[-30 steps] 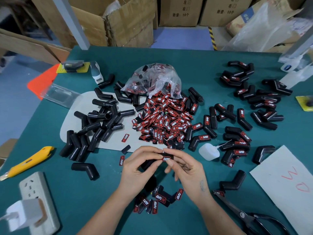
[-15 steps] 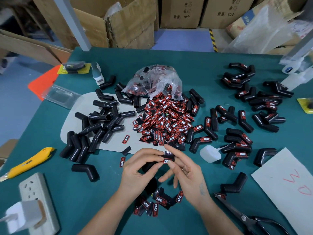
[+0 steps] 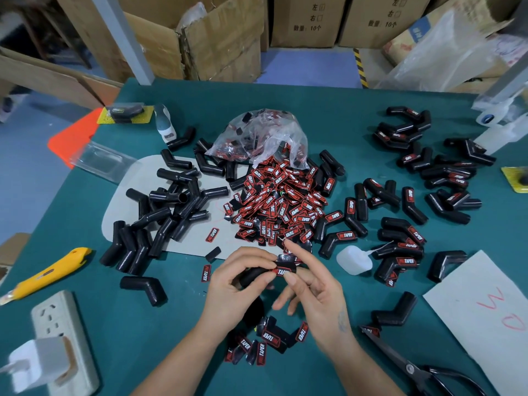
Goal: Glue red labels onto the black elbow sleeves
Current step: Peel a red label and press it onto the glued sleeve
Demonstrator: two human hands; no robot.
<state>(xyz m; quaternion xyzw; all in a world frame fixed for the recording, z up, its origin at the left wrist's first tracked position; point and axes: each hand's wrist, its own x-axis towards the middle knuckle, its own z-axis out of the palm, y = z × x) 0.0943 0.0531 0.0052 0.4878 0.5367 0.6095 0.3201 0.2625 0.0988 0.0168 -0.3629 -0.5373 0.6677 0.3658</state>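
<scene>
left hand (image 3: 243, 281) grips a black sleeve (image 3: 253, 275) above the bench (image 3: 328, 110), right hand (image 3: 311, 284) thumb presses the red label (image 3: 281, 271) onto it, other fingers loose. sleeve looks like light, bendy rubber, so pinch it near the elbow. glossy black tube, red label with white lettering. label pile (image 3: 280, 204) sits beyond
</scene>
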